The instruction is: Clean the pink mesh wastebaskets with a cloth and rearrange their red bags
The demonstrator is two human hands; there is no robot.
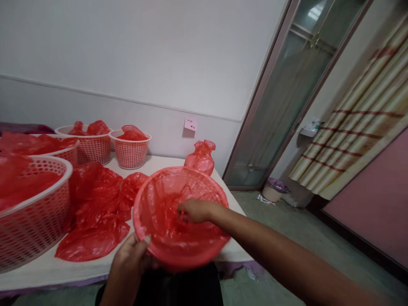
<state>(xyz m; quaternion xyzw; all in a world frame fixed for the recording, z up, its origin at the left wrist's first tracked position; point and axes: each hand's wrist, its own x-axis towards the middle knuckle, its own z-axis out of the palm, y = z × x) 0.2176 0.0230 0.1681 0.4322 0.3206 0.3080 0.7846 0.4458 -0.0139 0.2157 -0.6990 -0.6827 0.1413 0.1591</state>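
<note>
A round basket (181,259) lined with a thin red plastic bag (159,199) is tilted toward me at the table's front edge. The bag is folded over its rim. My left hand (132,253) grips the rim at the lower left, thumb on top. Inside the basket, my right hand (196,210) has its fingers curled on the bag's crumpled film near the bottom. Its fingertips are partly hidden. Loose red plastic bags (95,208) lie heaped on the table just left of the basket.
White-rimmed baskets holding red bags stand at the left, including a large near one (35,225) and a small one (131,148) by the wall. A tied red bag (200,157) sits behind my basket. A bin (273,190) stands on the floor at right.
</note>
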